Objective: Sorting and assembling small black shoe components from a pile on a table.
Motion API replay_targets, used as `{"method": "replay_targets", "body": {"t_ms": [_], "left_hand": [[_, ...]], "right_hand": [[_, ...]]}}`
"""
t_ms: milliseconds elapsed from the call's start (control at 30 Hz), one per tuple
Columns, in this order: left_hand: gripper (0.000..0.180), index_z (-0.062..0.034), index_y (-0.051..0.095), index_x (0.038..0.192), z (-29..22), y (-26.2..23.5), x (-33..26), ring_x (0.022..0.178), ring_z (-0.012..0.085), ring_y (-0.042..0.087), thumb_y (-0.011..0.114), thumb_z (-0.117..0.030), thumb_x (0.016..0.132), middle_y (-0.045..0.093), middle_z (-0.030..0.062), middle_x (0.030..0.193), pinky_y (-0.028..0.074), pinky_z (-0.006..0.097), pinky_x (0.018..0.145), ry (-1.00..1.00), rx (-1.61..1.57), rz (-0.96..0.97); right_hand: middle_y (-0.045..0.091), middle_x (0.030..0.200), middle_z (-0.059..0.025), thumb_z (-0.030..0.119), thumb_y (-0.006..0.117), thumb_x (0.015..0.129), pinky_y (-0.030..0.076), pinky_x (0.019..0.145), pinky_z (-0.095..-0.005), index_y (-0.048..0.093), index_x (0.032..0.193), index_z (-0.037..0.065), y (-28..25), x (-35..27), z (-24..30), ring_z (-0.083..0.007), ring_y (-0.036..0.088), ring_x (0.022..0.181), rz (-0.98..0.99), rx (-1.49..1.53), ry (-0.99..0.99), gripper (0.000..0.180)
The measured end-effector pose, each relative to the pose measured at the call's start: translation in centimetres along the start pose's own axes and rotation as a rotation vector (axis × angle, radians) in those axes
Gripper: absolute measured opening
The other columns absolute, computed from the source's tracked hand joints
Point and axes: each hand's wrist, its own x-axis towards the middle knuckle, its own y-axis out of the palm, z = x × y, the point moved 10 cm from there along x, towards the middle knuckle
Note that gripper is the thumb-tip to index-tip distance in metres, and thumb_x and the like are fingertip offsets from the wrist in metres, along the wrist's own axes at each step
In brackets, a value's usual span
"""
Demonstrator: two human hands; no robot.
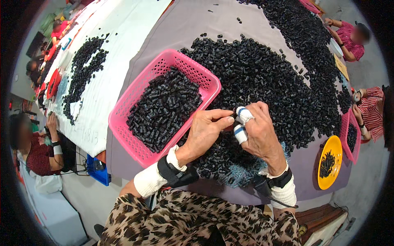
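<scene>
1. Leopard-print sleeves (197, 223) fill the lower edge, closest to the lens, and both forearms rise from them wearing white cuffs and black wrist straps.
2. Beyond the sleeves, a grey cloth-covered table (197, 22) runs away from the person, its straight edges bowed by the lens; a white-covered stretch (123, 45) lies left of the pink basket.
3. That pink basket (135, 98), a slotted plastic tray, sits tilted on the grey cloth and holds a heap of small black plastic pieces (164, 108).
4. Right of the basket, a far larger black pile (271, 78) of the same pieces spreads over the cloth toward the far end.
5. Just right of the basket's near corner, the left hand (205, 133) and right hand (260, 131) meet over the pile. Left thumb and forefinger are pinched together against the right hand's taped fingers (243, 116) (white tape with blue bands); whatever small piece sits between them is hidden, so I cannot tell what either hand grasps.
6. Well right of the basket stands a yellow bowl (333, 147) with a few black pieces, beside another pink tray (347, 123).
7. Other people sit around: red sleeves at the right edge, a seated person left of the basket, more at the far left with a second black heap (82, 65).
</scene>
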Motion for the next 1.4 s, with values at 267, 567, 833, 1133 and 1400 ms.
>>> {"method": "replay_targets", "body": {"t_ms": [267, 567, 833, 1133, 1400], "left_hand": [[0.019, 0.0014, 0.069, 0.1, 1.2, 1.4, -0.6, 0.08, 0.01, 0.06, 0.062, -0.013, 0.09, 0.067, 0.0026, 0.09, 0.048, 0.025, 0.076, -0.237, -0.361, -0.002], [0.02, -0.0028, 0.064, 0.101, 2.4, 2.3, -1.2, 0.088, 0.0126, 0.061, 0.056, -0.02, 0.095, 0.064, 0.0026, 0.097, 0.051, 0.032, 0.085, -0.312, -0.616, 0.274], [0.021, -0.0007, 0.064, 0.102, 1.9, 2.8, -1.9, 0.092, 0.0143, 0.061, 0.055, -0.019, 0.096, 0.064, 0.005, 0.097, 0.052, 0.033, 0.085, -0.413, -0.665, 0.251], [0.022, 0.0023, 0.062, 0.104, 2.7, 2.6, -1.6, 0.096, 0.0176, 0.061, 0.054, -0.016, 0.096, 0.063, 0.0092, 0.102, 0.051, 0.038, 0.091, -0.35, -0.799, 0.284], [0.021, 0.0016, 0.063, 0.103, 2.1, 2.6, -1.0, 0.095, 0.0168, 0.061, 0.054, -0.016, 0.095, 0.063, 0.0078, 0.101, 0.05, 0.037, 0.09, -0.317, -0.79, 0.291]], "right_hand": [[0.054, 0.077, -0.0129, 0.016, 0.074, 0.066, 0.038, 0.079, -0.0453, 0.058, 0.08, -0.001, -0.1, -0.3, -0.1, -0.0303, 0.053, 0.076, -0.105, -0.129, 0.03, 0.027], [0.055, 0.075, -0.0096, 0.019, 0.075, 0.066, 0.038, 0.079, -0.0424, 0.06, 0.084, 0.0, -0.4, -0.1, -0.1, -0.0281, 0.055, 0.074, -0.124, 0.045, 0.087, 0.03], [0.057, 0.076, -0.0106, 0.017, 0.075, 0.065, 0.039, 0.078, -0.0412, 0.059, 0.083, 0.0, -0.6, -0.2, -0.3, -0.0288, 0.055, 0.075, -0.146, 0.081, 0.086, 0.029], [0.054, 0.069, -0.0089, 0.009, 0.076, 0.06, 0.041, 0.065, -0.0381, 0.06, 0.085, -0.002, -0.8, 0.0, 0.1, -0.0276, 0.05, 0.065, -0.204, 0.17, 0.071, 0.033], [0.052, 0.07, -0.0107, 0.006, 0.071, 0.063, 0.039, 0.068, -0.0408, 0.056, 0.072, 0.0, -0.6, 0.0, 0.2, -0.0294, 0.051, 0.068, -0.236, 0.198, 0.034, 0.019]]}}
